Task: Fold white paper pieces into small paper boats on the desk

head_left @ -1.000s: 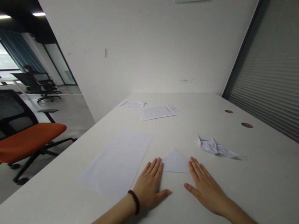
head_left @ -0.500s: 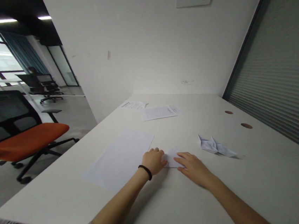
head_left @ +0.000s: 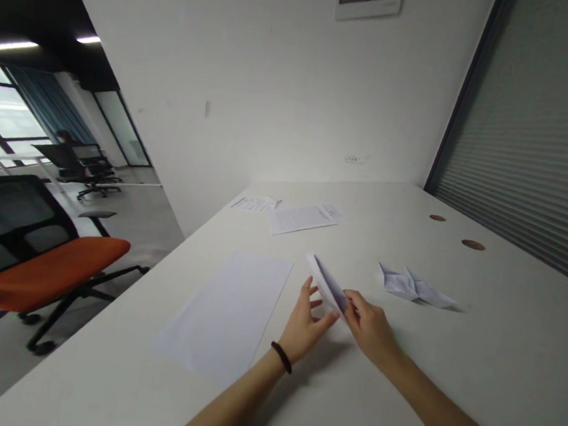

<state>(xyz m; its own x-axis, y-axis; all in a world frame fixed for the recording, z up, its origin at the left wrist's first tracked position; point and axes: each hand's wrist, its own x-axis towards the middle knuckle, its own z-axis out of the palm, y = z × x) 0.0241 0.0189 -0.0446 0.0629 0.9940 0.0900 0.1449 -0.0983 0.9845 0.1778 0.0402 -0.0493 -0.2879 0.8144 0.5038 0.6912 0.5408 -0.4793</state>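
Note:
A folded white paper is tilted up off the white table, its layers slightly parted. My right hand pinches its lower right end. My left hand, with a dark band at the wrist, is beside its lower left side, fingers apart and thumb near the lower edge. To the right lies a folded paper shape with pointed ends. Flat white sheets lie to the left of my left hand.
Printed sheets and another printed page lie toward the wall. Two round holes, one here, are at the right. An orange-seated chair stands left of the table; a person sits in the far background.
The folded paper has risen from the table and tilted up. My right hand has closed on its end, and my left hand has turned, with its fingers spread beside it.

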